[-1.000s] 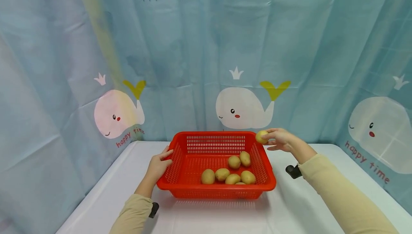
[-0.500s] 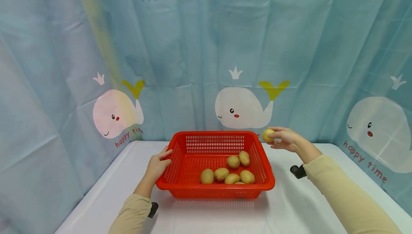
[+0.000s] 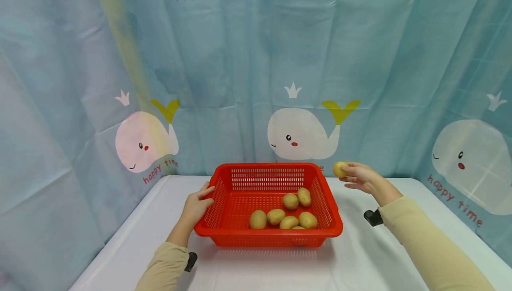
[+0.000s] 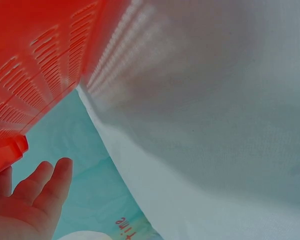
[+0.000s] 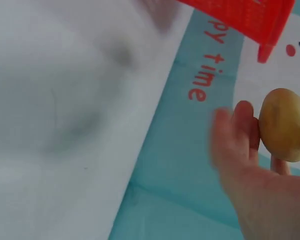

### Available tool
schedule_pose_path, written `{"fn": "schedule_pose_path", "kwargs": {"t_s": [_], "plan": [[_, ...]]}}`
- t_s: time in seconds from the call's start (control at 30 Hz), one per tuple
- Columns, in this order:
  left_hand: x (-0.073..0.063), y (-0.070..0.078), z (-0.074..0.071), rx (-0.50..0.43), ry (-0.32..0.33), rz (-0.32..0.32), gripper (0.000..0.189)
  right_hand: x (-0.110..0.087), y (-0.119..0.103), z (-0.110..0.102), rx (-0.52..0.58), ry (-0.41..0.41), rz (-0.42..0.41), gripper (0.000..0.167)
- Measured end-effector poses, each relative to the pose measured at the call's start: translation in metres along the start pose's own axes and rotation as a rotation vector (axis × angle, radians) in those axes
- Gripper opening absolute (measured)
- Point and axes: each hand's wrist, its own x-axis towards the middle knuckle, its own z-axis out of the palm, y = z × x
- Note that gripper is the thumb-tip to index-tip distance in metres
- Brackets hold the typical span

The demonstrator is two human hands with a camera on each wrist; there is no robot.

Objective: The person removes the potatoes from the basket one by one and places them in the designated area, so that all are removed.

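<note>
A red plastic basket [image 3: 268, 233] with slotted walls stands on the white table, several potatoes [image 3: 276, 216] lying in its front and right part. My left hand [image 3: 194, 206] rests on the basket's left rim. From the left wrist view, fingers [image 4: 57, 187] of this hand extend nearly straight beside the rim's outer side. My right hand [image 3: 362, 179] pinches a potato [image 3: 339, 169] at the fingertips, to the right of the basket's back right corner and raised over the table. The same potato [image 5: 285, 125] shows whole and smooth in the right wrist view.
The white-covered table [image 3: 136, 246] extends on both sides of the basket and in front of it. A blue curtain [image 3: 240, 69] printed with whales hangs close behind the table and along both sides. A black wrist device [image 3: 373, 217] sits under the right sleeve.
My right hand has carried its potato rightward, from above the basket's right rim to beyond it. My left hand, the basket and the potatoes inside stay in place.
</note>
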Motion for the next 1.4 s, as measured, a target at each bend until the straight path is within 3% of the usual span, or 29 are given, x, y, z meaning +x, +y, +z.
{"fn": "schedule_pose_path", "kwargs": {"t_s": [0.1, 0.37, 0.63, 0.87, 1.07, 1.23, 1.4], "plan": [[0.001, 0.001, 0.000, 0.009, 0.002, -0.016, 0.048, 0.001, 0.005, -0.005, 0.027, 0.003, 0.027, 0.067], [0.006, 0.001, 0.002, 0.023, -0.002, -0.016, 0.049, 0.010, 0.022, -0.015, 0.184, 0.057, 0.127, 0.026], [0.006, 0.003, 0.004, 0.025, 0.005, -0.013, 0.048, 0.024, 0.052, -0.020, 0.167, 0.122, 0.223, 0.045], [0.004, 0.001, 0.005, 0.030, 0.001, -0.012, 0.048, 0.027, 0.069, -0.021, 0.191, 0.165, 0.308, 0.038], [-0.003, 0.003, 0.004, 0.024, 0.001, -0.013, 0.047, 0.028, 0.071, -0.018, 0.183, 0.252, 0.364, 0.038], [-0.003, 0.003, 0.002, 0.025, -0.001, -0.006, 0.048, 0.027, 0.066, -0.014, 0.239, 0.335, 0.384, 0.038], [-0.001, 0.001, 0.001, 0.032, -0.004, -0.015, 0.048, 0.029, 0.066, -0.015, 0.244, 0.325, 0.391, 0.042]]}}
